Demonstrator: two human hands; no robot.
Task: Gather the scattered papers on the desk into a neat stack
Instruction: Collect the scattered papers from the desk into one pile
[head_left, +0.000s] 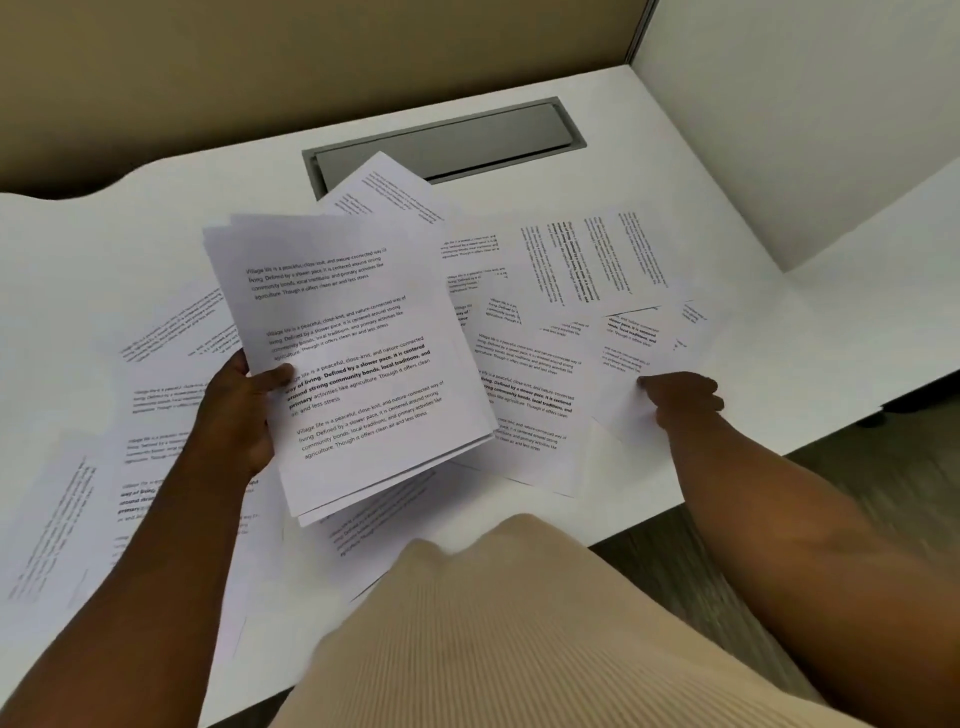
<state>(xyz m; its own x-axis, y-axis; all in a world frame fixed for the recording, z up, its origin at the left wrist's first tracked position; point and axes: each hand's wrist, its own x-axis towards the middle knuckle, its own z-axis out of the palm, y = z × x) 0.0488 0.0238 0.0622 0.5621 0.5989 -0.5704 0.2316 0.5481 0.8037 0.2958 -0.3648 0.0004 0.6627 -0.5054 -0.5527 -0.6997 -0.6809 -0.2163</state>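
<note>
On the white bench (675, 156), in front of a grey hatch (447, 137) set into its back edge: printed paper sheets, loose, many, lying at all angles and overlapping. One group lies to the left (156, 415), some sheets partly under the person's forearm; another spreads to the right (524, 395), with a sheet turned sideways (597, 254) behind it; a few more lie near the front edge, partly hidden. Held above these: a gathered bundle (358, 364) of several sheets, edges not squared, its corners fanned at the top and the lower right. The left hand (244, 405) grips the bundle at its left edge, thumb on the printed face, fingers behind. The right hand (680, 395) pinches the near corner of a single sheet (628, 364) at the right, which appears lifted slightly from the bench. Handling, judged: each sheet light, thin and limp, likely to droop or bend if taken by one corner; smooth faces probably slide over one another, so the bundle may splay unless held firmly. Best hold for a flat sheet seems an edge or corner raised first; for the bundle, mid-edge, then both long sides to tap it square against the bench.
</note>
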